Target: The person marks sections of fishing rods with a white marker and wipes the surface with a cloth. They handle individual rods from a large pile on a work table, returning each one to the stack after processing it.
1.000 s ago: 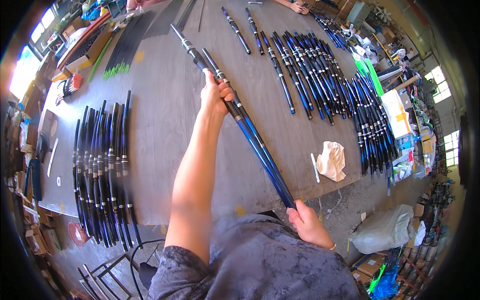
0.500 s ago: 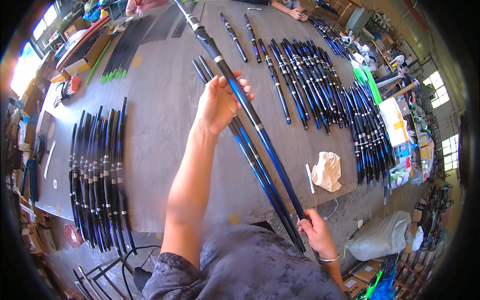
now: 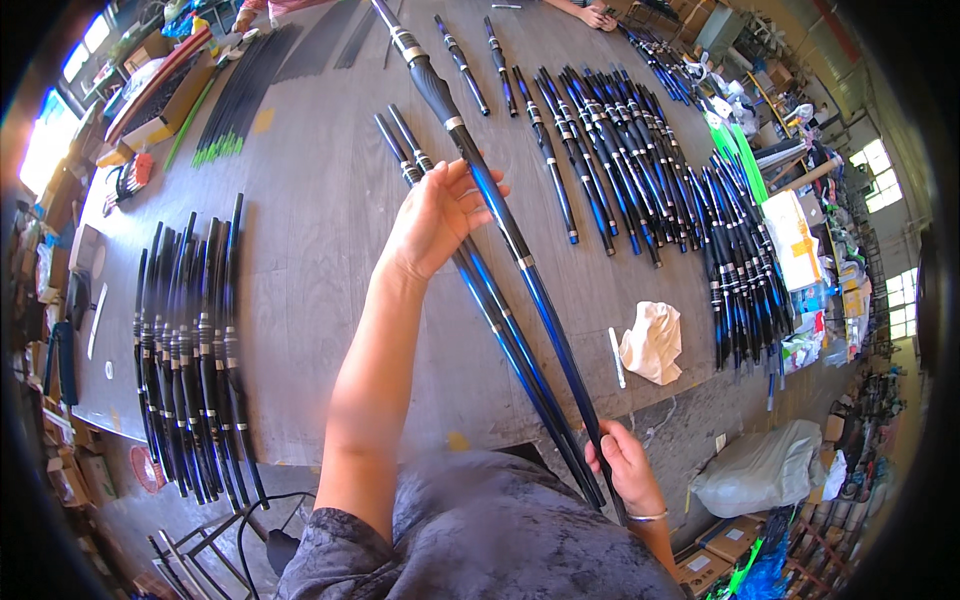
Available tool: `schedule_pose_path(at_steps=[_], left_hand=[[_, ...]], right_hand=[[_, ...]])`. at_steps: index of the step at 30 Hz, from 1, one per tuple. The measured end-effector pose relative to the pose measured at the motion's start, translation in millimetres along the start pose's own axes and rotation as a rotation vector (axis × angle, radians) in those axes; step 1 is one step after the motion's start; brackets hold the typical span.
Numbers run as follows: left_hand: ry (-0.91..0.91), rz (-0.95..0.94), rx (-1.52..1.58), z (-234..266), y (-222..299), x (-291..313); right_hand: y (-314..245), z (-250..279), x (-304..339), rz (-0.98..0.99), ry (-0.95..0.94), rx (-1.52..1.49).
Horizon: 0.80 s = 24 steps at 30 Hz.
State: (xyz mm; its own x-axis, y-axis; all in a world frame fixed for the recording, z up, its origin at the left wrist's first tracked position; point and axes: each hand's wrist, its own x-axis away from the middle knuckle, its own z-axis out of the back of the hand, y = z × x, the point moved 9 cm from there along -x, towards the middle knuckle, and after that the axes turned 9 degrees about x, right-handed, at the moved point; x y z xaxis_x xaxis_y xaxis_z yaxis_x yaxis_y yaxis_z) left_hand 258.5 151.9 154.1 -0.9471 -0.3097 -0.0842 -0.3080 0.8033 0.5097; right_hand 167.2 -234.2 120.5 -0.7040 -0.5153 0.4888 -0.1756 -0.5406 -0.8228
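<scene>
A long blue-and-black fishing rod (image 3: 548, 325) slants from the far middle of the table down to my right side. My right hand (image 3: 625, 468) is wrapped around its lower end, below the table's front edge. Farther up, my left hand (image 3: 435, 215) supports the rod just below its dark shaped grip (image 3: 432, 88), with the fingers loosely curled behind the shaft. Two similar rods (image 3: 490, 300) lie side by side beneath the left hand, their near ends past the table edge.
Several rods form a bundle (image 3: 190, 350) at the left edge. Rows of rods (image 3: 615, 150) cover the back right, with another pile (image 3: 740, 270) nearer. A crumpled white cloth (image 3: 652, 343) lies beside a white strip (image 3: 617, 357). Other people's hands (image 3: 597, 17) show at the far edge.
The held rod has shifted slightly right and toward me, and its grip has turned to show a ridged side. Both hands keep their places on it. The whole view has moved a little.
</scene>
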Motion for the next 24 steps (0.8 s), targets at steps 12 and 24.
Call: schedule_pose_path(at_steps=[12, 24], left_hand=[[0.401, 0.119, -0.843, 92, -38, 52], [0.434, 0.112, -0.829, 117, -65, 81]], right_hand=[[106, 28, -33, -0.001, 0.408, 0.61], [5, 48, -119, 0.169, 0.33, 0.951]])
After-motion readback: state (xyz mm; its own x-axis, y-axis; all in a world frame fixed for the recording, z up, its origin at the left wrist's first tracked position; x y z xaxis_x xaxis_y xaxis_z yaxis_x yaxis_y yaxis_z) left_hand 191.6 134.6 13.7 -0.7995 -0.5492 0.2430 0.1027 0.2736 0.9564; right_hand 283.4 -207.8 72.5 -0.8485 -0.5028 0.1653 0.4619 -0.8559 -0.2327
